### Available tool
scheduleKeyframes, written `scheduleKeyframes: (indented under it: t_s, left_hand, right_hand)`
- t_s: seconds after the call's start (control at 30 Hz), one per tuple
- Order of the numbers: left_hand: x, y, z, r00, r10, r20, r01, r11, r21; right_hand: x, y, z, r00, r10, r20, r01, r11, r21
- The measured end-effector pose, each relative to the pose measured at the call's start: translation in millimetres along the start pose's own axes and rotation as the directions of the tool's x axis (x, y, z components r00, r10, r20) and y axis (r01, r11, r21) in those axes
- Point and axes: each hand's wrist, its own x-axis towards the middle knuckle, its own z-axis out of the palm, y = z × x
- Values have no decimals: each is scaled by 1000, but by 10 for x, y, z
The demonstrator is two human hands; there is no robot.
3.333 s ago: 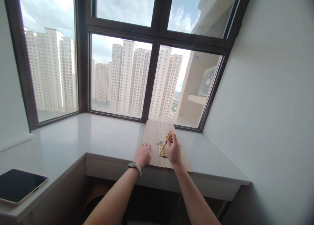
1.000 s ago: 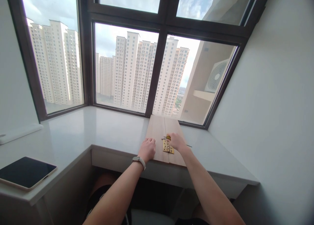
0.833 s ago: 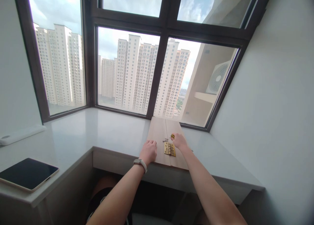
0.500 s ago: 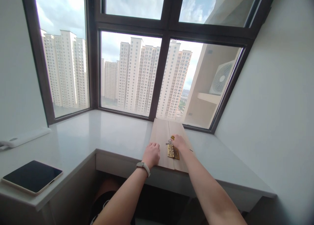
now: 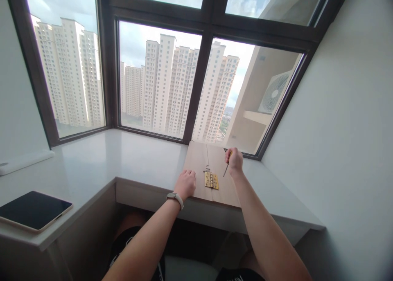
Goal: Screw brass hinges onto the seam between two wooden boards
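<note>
Two pale wooden boards (image 5: pixel 196 158) lie side by side on the sill, with a narrow seam between them. Across that seam sits a brass hinge (image 5: pixel 211 180), its leaves spread flat. Several small screws (image 5: pixel 206 169) are in a loose pile just behind the hinge. My right hand (image 5: pixel 236 160), above the right board, is wrapped round the handle of a screwdriver (image 5: pixel 226 170) whose shaft points down, apart from the hinge. On the left board's outer edge rests my left hand (image 5: pixel 186 183), fingers laid over the wood and thumb hidden; a wristband (image 5: pixel 175 197) is on that wrist.
A white sill (image 5: pixel 147 158) runs below dark-framed windows. At the left a tablet (image 5: pixel 35 209) lies on the sill near its front edge. A white wall (image 5: pixel 322 121) rises on the right. My legs are under the overhang.
My right hand has moved away from the screws and hinge to the right, with the screwdriver now plainly showing in it. My left hand stays on the board. The view has tilted slightly.
</note>
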Motion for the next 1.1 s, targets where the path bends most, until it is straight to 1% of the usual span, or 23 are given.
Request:
scheduleKeyframes:
  t_s: [0.07, 0.1, 0.2, 0.33, 0.43, 0.53, 0.6, 0.77, 0.83, 0.9, 0.97, 1.03, 1.1]
  left_hand:
    - [3, -4, 5, 1000, 7, -4, -7, 1000, 0]
    - [4, -7, 8, 1000, 10, -4, -10, 1000, 1]
    - [5, -11, 12, 1000, 14, -4, -14, 1000, 2]
    - [-2, -11, 17, 1000, 12, -13, -12, 1000, 1]
    - [-4, -10, 21, 1000, 9, -15, -9, 1000, 7]
    - [-1, -8, 19, 1000, 14, -17, -14, 1000, 6]
    - [2, -6, 14, 1000, 20, -19, -20, 1000, 3]
    - [6, -2, 0, 1000, 12, -1, -12, 1000, 0]
    - [5, -6, 1, 1000, 14, 0, -14, 1000, 4]
    - [4, -11, 6, 1000, 24, -5, -24, 1000, 7]
    - [2, -13, 11, 1000, 29, -11, -29, 1000, 7]
    - [1, -10, 14, 1000, 19, -9, -19, 1000, 6]
    - [0, -3, 14, 1000, 6, 1, -6, 1000, 8]
  right_hand:
    - [-133, -39, -1, 999, 50, -12, -47, 981, 190]
    - [-204, -44, 0, 998, 66, -8, -62, 969, 238]
    - [-396, -13, 15, 996, 86, -14, -79, 957, 280]
    - [-543, 79, 57, 997, 68, -27, -61, 978, 199]
    - [-590, 141, 89, 997, 67, -33, -62, 990, 125]
    - [-615, 178, 108, 997, 65, -41, -62, 994, 86]
    - [-629, 182, 117, 998, 58, -38, -56, 997, 62]
    - [-671, 121, 174, 1000, 10, -2, -10, 996, -92]
    - [-695, 88, 213, 1000, 15, -9, -16, 996, -85]
    - [-723, 62, 256, 998, 42, -45, -44, 998, -46]
    - [-750, 46, 297, 991, 79, -111, -81, 996, -20]
    - [-775, 36, 327, 977, 115, -182, -121, 992, -20]
    - [-793, 29, 339, 964, 135, -228, -150, 988, -48]
